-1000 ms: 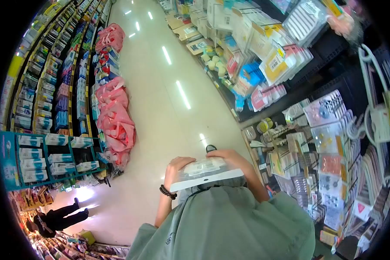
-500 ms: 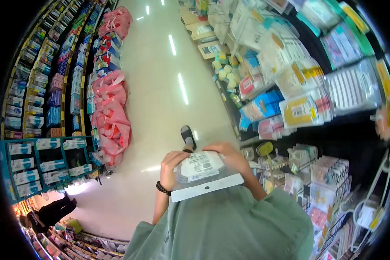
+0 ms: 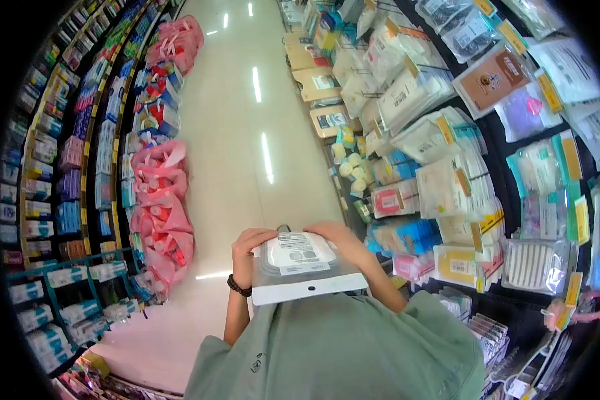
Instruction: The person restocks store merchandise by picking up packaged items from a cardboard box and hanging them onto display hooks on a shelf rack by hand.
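Advanced down the aisle [image 3: 230, 147] since the earlier frame, gripping the seemingly light, slick header-card packet [image 3: 300, 261] by its far corners, likely the surest hold, with left hand [image 3: 249, 243] and right hand [image 3: 337, 237].

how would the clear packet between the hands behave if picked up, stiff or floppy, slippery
The clear packet may be a bit slippery, given its smooth, plastic-looking film. Its white header strip runs straight across, so that edge is probably fairly stiff. It's likely light for its size, since it looks rather flat.
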The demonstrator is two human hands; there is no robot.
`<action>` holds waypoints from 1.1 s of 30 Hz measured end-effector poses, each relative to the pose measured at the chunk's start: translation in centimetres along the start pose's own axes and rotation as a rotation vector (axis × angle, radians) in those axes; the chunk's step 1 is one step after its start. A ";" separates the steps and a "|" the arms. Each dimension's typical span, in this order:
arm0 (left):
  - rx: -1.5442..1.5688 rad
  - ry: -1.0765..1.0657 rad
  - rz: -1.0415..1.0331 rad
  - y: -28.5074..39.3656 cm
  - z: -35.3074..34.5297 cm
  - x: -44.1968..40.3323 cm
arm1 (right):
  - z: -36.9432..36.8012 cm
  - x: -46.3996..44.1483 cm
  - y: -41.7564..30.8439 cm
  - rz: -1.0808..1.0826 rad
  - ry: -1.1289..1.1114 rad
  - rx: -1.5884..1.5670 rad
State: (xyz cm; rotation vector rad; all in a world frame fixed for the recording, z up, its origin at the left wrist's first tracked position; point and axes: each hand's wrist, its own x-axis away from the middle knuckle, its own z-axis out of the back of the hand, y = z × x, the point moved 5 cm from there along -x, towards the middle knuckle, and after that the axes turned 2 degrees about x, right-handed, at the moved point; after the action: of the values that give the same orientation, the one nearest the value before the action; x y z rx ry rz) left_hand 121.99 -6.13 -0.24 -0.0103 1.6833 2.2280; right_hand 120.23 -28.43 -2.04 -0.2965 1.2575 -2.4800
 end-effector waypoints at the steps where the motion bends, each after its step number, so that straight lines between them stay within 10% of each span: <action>1: -0.021 0.008 -0.008 -0.4 0.4 -1.3 | 0.3 -1.4 0.4 0.009 -0.013 0.001; 33: -0.017 0.026 0.090 -12.6 4.0 -55.0 | 23.5 -50.2 17.7 0.084 -0.036 -0.110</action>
State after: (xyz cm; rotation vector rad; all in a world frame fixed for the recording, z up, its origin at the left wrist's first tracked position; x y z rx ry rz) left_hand 177.97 -14.16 0.83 0.0329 1.7107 2.3168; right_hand 177.92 -35.71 -4.14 -0.3079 1.3653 -2.3293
